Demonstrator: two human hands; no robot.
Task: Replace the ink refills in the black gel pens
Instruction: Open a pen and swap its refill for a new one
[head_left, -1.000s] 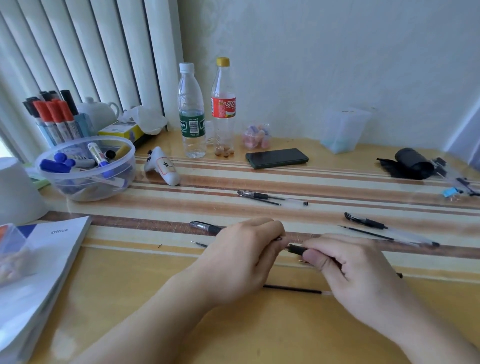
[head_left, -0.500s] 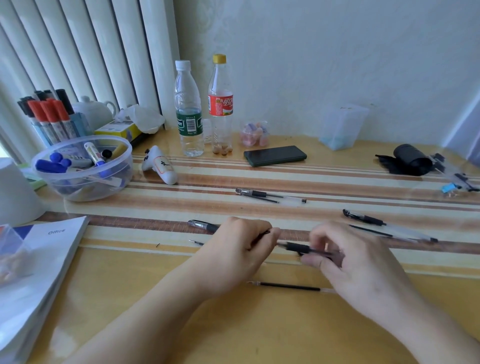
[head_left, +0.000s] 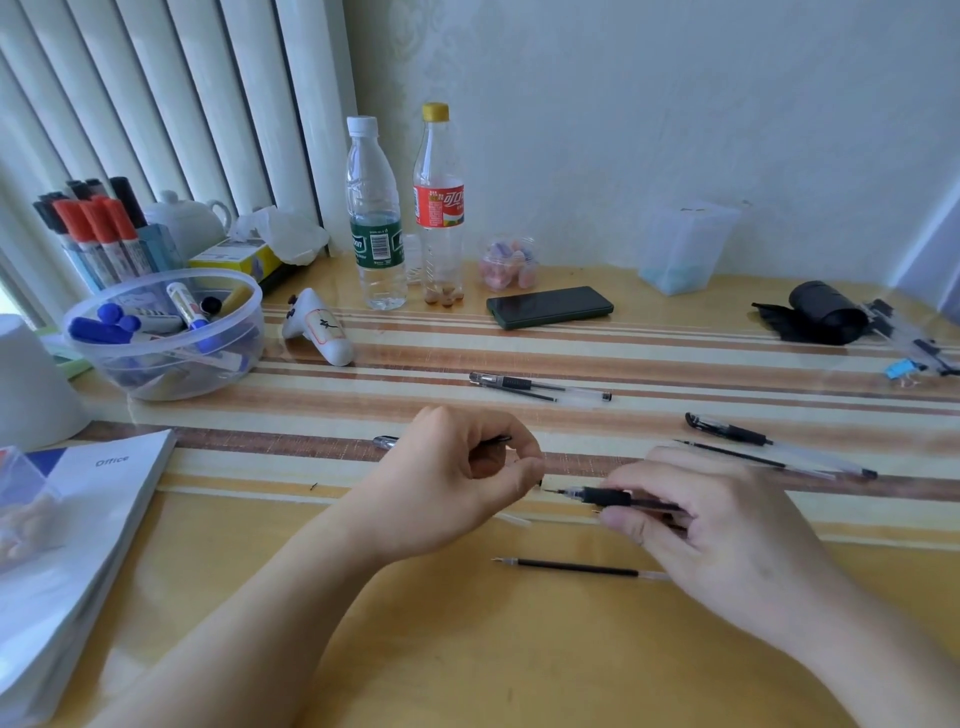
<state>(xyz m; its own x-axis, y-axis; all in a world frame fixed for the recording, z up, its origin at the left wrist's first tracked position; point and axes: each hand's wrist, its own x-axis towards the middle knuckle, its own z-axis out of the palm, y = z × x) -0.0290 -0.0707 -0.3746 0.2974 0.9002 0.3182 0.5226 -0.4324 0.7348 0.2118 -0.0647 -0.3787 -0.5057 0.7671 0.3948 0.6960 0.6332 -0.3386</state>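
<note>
My right hand (head_left: 727, 535) grips a black gel pen (head_left: 605, 496) by its barrel, with the writing tip pointing left. My left hand (head_left: 457, 478) is curled just left of that tip, its fingertips pinching a small black piece (head_left: 540, 483) too small to identify. A loose refill (head_left: 576, 566) lies on the table in front of both hands. Another pen's end (head_left: 384, 442) shows behind my left hand. Further back lie a pen with a refill beside it (head_left: 540, 385), and to the right a capped pen (head_left: 727, 428) with a refill (head_left: 727, 452).
A clear bowl of markers (head_left: 161, 338) stands at the left, with a booklet (head_left: 78, 519) in front of it. Two bottles (head_left: 374, 218), a phone (head_left: 550, 306), a white controller (head_left: 319, 327), a clear container (head_left: 685, 249) and a black roll (head_left: 821, 312) line the back.
The hands, joined on the pen a second ago, have come apart. My right hand drew the pen to the right, and its tip now shows bare between the hands.
</note>
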